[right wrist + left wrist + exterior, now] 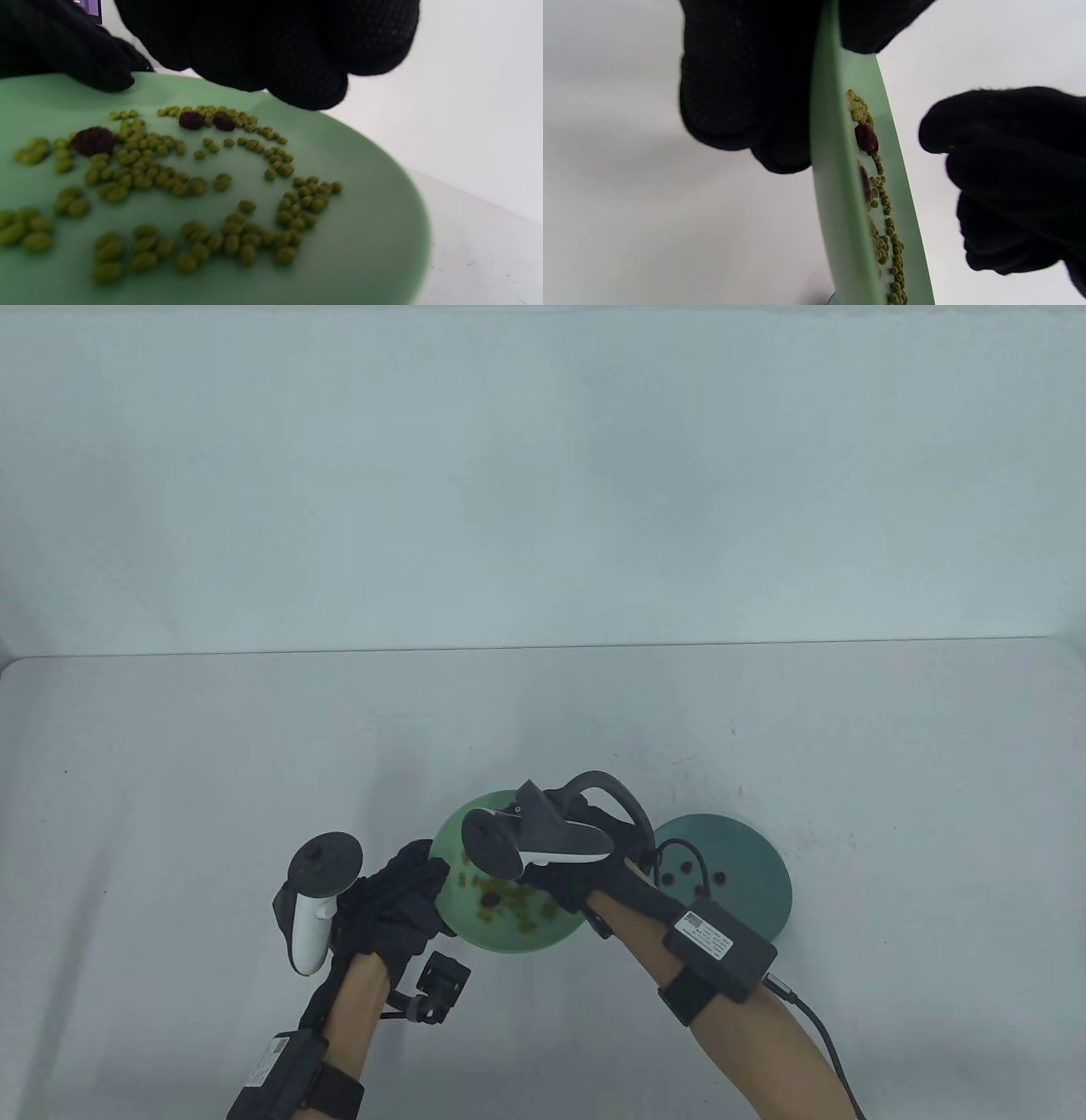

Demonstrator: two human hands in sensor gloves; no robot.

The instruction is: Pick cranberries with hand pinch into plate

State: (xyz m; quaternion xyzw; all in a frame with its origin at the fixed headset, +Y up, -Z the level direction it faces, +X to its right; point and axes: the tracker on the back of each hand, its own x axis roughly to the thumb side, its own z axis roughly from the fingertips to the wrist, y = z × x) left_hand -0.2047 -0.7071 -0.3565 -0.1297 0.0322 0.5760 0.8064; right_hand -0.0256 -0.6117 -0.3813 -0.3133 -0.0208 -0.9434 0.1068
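A light green plate [462,824] near the table's front holds many small green beans [178,182] and three dark red cranberries [93,141]. My left hand [407,891] grips the plate's left rim and tilts it up; in the left wrist view [746,84] its fingers lie under the rim [835,190]. My right hand [543,869] hovers over the plate, fingers [309,80] bunched a little above the beans, touching none. No cranberry shows in them. A dark teal plate [751,903] on the right holds several cranberries [683,869].
The two plates stand side by side, almost touching. A cable [819,1027] runs from my right wrist box toward the bottom edge. The white table [254,746] ends at a far edge against a pale wall.
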